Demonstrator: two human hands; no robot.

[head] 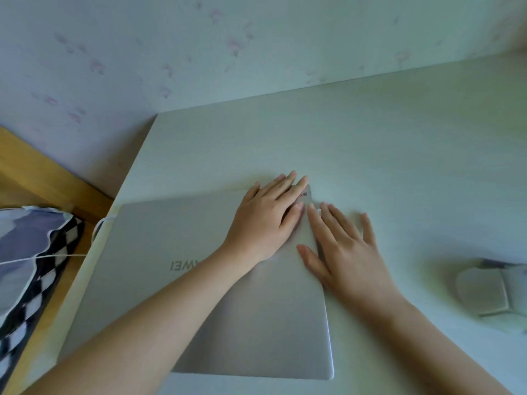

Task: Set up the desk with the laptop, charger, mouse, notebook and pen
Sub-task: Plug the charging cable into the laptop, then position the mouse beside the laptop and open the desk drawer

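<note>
At the left edge a checkered cushion lies under a white cable. The closed laptop sits lower centre on the desk. The left hand lies flat on its lid, fingers together; the right hand rests spread across its right edge. The mouse lies at the far right.

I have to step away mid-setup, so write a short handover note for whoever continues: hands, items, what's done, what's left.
Left hand: flat and open on the closed laptop lid, near its far right corner.
Right hand: open, fingers spread over the laptop's right edge, holding nothing.
Laptop lies on the desk, a white cable at its left side.
Mouse sits on the desk to the right.
Left: open the lid; notebook and pen not in view.
</note>
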